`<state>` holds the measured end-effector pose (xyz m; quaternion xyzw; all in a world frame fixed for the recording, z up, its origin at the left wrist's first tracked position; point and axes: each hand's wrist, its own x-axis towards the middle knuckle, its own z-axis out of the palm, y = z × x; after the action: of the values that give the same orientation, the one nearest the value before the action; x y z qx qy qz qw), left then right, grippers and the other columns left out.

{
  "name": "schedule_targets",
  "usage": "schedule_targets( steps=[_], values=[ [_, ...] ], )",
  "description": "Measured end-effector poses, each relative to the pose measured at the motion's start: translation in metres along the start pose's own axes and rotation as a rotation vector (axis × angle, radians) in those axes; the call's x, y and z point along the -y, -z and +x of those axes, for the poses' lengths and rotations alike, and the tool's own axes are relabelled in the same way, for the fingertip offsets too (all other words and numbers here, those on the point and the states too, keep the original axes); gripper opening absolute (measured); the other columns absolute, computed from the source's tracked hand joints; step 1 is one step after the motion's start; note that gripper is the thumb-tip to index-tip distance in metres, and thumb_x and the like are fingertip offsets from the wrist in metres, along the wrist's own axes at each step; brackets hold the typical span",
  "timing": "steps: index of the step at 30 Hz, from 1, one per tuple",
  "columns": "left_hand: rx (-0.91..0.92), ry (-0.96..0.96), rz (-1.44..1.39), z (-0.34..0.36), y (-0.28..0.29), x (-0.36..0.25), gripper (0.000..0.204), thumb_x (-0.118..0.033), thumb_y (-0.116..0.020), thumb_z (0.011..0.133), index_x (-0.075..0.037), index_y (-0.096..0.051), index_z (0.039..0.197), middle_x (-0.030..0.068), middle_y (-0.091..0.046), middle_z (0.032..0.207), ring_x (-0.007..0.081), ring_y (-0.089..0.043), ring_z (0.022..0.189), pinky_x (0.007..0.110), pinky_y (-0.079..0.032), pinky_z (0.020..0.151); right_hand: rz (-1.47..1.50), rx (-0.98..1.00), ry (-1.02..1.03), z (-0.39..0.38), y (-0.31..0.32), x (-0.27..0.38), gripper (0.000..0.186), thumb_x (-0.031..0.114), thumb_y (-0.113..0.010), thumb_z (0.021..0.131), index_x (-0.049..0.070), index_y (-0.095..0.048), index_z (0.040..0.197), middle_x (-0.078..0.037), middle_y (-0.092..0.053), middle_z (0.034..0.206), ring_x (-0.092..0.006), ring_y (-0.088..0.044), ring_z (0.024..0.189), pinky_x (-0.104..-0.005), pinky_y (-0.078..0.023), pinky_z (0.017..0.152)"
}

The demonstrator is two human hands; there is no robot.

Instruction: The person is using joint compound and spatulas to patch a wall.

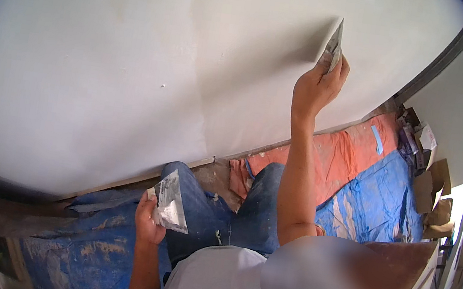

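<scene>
My right hand (318,88) is raised to the white wall (135,72), fingers closed round a putty knife (337,38). The edge of its metal blade is at the wall's surface, and a dark shadow falls to the left of it. Lower down, in front of my left knee, my left hand (150,219) grips a wide flat scraper (172,201). White paste is smeared on the scraper's thin metal face. A small white speck (163,86) shows on the wall between the two hands.
Blue tarp (93,243) covers floor at the left, with more blue tarp (375,194) at the right beside an orange sheet (349,152) along the wall's foot. Opened cardboard boxes (432,184) stand at the far right. A dark strip (438,64) edges the wall's right side.
</scene>
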<state>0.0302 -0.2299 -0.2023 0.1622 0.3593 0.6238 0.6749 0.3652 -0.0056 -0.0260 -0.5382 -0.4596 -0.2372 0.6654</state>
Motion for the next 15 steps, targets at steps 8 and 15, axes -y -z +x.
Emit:
schedule_targets(
  steps=[8,15],
  values=[
    [0.024,0.034,0.016,-0.002,-0.01,-0.003,0.033,-0.013,-0.047,0.103,0.003,-0.05,0.132,0.0136,-0.066,0.12,0.0232,-0.067,0.106,0.038,-0.054,0.094,-0.073,0.287,0.33,-0.107,-0.028,0.099,0.054,0.008,-0.062,0.081,0.008,-0.062,0.135,-0.01,-0.058,0.124,-0.0261,-0.058,0.102,-0.044,-0.044,0.089],
    [0.003,-0.036,0.024,-0.002,-0.013,-0.002,0.036,-0.016,-0.05,0.102,0.004,-0.05,0.132,0.0135,-0.065,0.12,0.0242,-0.067,0.108,0.039,-0.053,0.096,-0.012,0.515,0.279,-0.116,0.024,0.07,0.061,-0.003,-0.059,0.076,0.012,-0.063,0.136,-0.011,-0.06,0.128,-0.0298,-0.058,0.113,-0.0417,-0.045,0.095]
  ],
)
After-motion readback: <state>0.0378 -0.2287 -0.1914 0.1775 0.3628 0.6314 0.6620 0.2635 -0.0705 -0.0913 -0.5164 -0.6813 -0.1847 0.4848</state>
